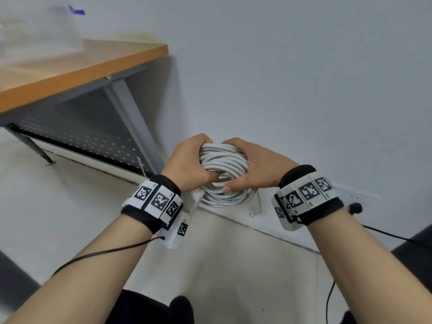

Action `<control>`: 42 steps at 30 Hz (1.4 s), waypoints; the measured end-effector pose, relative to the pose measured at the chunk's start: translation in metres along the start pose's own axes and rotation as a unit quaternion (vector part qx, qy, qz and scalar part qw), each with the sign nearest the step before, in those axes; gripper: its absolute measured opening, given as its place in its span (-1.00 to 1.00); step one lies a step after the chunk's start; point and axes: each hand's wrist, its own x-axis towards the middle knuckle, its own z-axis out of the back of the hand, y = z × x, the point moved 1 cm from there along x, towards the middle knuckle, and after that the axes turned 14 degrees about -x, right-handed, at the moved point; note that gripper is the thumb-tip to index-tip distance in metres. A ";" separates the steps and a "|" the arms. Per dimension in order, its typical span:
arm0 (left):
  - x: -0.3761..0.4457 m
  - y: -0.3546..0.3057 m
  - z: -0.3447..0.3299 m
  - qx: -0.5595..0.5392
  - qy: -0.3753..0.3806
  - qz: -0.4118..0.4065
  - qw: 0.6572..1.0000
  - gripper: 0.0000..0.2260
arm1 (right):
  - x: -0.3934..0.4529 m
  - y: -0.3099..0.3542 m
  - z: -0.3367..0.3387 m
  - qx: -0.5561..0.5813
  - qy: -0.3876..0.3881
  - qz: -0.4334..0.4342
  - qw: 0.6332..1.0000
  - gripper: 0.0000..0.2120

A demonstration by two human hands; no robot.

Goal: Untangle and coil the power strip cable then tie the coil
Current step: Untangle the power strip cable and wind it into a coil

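The left hand (187, 163) has its grip closed around the left side of the coiled white power strip cable (224, 174), and the right hand (254, 166) clamps the right side, likely so the loops cannot spring apart before tying. The coil hangs in mid-air over a pale floor (70, 206); a wooden tabletop (77, 66) stands left, against a white wall (304, 78).

A wooden-topped surface (77, 66) with orange edging stands at upper left on grey metal legs (133, 118), a perforated dark panel (77, 139) beneath it. Behind is a pale wall (292, 73) bearing a scrap of blue tape (77, 11). Below lies a light floor (233, 265). A thin black wire (329, 302) trails at lower right.
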 end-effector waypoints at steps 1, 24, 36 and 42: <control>-0.001 0.001 0.004 0.005 0.000 0.002 1.000 -0.65 | 0.003 0.002 -0.003 -0.013 -0.018 0.002 1.000 -0.29; -0.009 0.063 0.091 -0.005 -0.026 0.070 0.997 -0.67 | 0.101 0.070 -0.050 -0.007 -0.084 0.025 0.996 -0.71; 0.000 0.118 0.088 -0.038 -0.044 0.114 0.992 -0.62 | 0.159 0.044 -0.079 0.040 -0.015 0.072 0.996 -0.73; 0.006 0.148 0.094 -0.085 -0.075 0.150 0.982 -0.49 | 0.198 0.039 -0.086 0.034 0.017 0.104 0.994 -0.69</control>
